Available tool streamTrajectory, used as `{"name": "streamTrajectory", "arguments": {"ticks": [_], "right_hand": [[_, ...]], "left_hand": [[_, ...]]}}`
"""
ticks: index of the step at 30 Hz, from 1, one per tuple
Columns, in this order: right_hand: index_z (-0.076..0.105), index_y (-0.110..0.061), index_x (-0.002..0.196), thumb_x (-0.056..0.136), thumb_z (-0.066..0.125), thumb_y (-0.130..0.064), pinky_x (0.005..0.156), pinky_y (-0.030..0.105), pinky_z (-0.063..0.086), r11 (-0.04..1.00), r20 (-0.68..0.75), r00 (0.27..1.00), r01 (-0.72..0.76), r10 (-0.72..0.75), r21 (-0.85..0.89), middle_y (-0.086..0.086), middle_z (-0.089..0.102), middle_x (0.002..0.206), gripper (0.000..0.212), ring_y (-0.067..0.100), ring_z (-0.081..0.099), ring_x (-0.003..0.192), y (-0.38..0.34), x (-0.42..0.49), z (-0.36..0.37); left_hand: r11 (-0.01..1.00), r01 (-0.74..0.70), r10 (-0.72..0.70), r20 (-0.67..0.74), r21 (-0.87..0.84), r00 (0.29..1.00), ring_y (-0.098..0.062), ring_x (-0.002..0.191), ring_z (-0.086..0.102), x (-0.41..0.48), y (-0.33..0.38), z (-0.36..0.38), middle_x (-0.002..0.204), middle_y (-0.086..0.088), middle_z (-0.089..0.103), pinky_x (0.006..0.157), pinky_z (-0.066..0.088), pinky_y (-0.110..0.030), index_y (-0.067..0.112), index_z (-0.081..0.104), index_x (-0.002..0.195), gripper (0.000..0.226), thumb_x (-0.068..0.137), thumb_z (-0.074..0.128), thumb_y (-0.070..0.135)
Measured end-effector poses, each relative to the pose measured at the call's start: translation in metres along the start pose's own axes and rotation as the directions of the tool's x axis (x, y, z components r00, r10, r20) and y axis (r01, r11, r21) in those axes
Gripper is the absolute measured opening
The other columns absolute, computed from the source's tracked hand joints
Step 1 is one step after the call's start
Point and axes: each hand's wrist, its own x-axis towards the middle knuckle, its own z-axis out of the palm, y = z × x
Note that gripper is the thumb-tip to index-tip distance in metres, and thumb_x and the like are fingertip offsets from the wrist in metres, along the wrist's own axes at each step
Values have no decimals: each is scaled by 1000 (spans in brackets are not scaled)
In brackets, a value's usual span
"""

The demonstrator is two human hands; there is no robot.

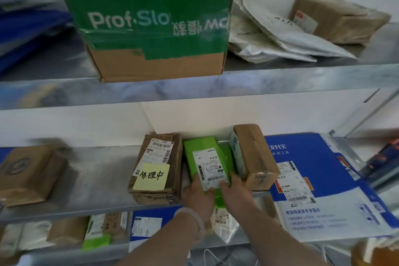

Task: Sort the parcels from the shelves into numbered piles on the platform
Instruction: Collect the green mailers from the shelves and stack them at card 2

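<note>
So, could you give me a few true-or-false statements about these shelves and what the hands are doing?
1. The left hand and the right hand both hold the green parcel. True.
2. The yellow sticky note is on the green parcel. False: it is on the brown parcel to its left.
3. The large green-taped carton stands on the upper shelf. True.
4. The blue mailer lies left of the green parcel. False: it lies to the right.
</note>
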Motion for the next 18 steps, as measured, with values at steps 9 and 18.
{"name": "streamTrajectory", "arguments": {"ticks": [9,18], "right_hand": [[43,-21,132,93,52,-41,101,49,44,989,-30,997,-65,70,130,8,46,133,45,29,48,120,7,4,6],[42,-16,131,89,63,-25,68,22,46,982,-12,996,-90,94,165,10,42,129,48,19,51,96,14,-3,5]], "left_hand": [[993,44,-44,1,-106,999,-14,93,54,-6,1,-16,125,-3,59,81,43,-24,26,32,140,53,94,52,6],[981,96,-85,68,-172,994,-21,110,58,-7,2,-22,128,-3,59,92,44,-27,22,35,142,64,87,66,10]]}}
